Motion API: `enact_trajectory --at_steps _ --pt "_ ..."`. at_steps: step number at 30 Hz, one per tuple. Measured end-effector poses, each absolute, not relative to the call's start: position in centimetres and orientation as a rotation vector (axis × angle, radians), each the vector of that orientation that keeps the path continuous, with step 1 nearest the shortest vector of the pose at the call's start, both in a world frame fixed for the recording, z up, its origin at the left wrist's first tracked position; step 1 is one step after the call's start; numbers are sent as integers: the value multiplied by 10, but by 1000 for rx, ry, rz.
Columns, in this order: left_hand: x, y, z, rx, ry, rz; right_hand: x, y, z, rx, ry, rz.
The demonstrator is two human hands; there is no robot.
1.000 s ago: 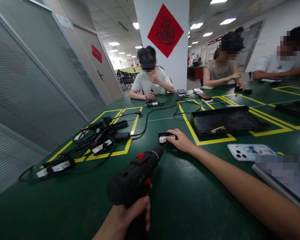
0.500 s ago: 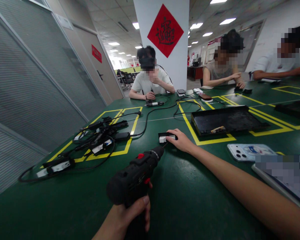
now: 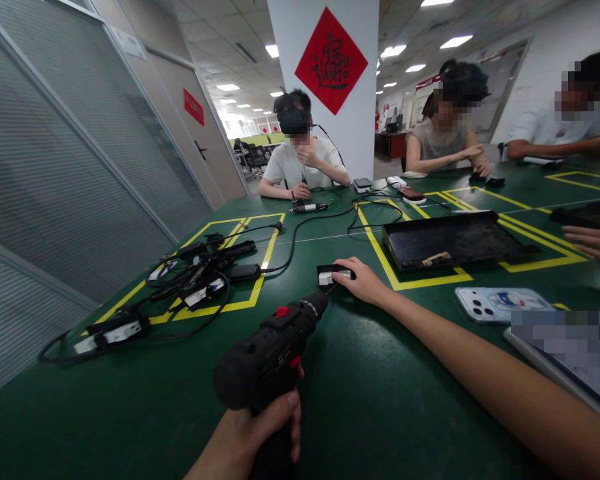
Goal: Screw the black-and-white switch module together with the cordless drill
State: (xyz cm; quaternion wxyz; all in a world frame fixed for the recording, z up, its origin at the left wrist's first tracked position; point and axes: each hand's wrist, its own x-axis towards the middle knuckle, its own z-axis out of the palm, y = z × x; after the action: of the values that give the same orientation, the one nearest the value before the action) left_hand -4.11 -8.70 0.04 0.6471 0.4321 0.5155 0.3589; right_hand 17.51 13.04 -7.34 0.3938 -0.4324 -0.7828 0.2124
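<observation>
My left hand [image 3: 260,427] is wrapped round the handle of a black cordless drill [image 3: 273,350] with red switches. Its chuck points away and slightly right, and the thin bit reaches a small black case with a white patch [image 3: 326,277] lying on the table. Whether the bit sits in a screw there is too small to tell. From the right, my right hand [image 3: 357,279] grips that case, its fingers over the right part and hiding some of it.
Black adapters and cables [image 3: 200,273] lie heaped at left in a yellow-taped area. A black tray [image 3: 460,237] stands at right. Nearer are a phone [image 3: 500,303] and a pale-edged device [image 3: 570,360]. Several people sit around; one person's hand [image 3: 597,245] reaches in at the right edge.
Another person's hand has come into view at the right edge, near the dark object there. My hands, the drill and the case look unmoved.
</observation>
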Motion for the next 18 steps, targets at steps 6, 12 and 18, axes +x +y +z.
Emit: enact_trajectory --at_steps 6,12,18 --pt "-42 -85 -5 975 1144 825 175 130 -74 -1103 -1980 541" --pt "-44 -83 -12 958 1083 842 174 131 -74 -1099 -1982 540" --pt "-44 -85 -8 974 1129 836 175 131 -75 -1104 -1982 538"
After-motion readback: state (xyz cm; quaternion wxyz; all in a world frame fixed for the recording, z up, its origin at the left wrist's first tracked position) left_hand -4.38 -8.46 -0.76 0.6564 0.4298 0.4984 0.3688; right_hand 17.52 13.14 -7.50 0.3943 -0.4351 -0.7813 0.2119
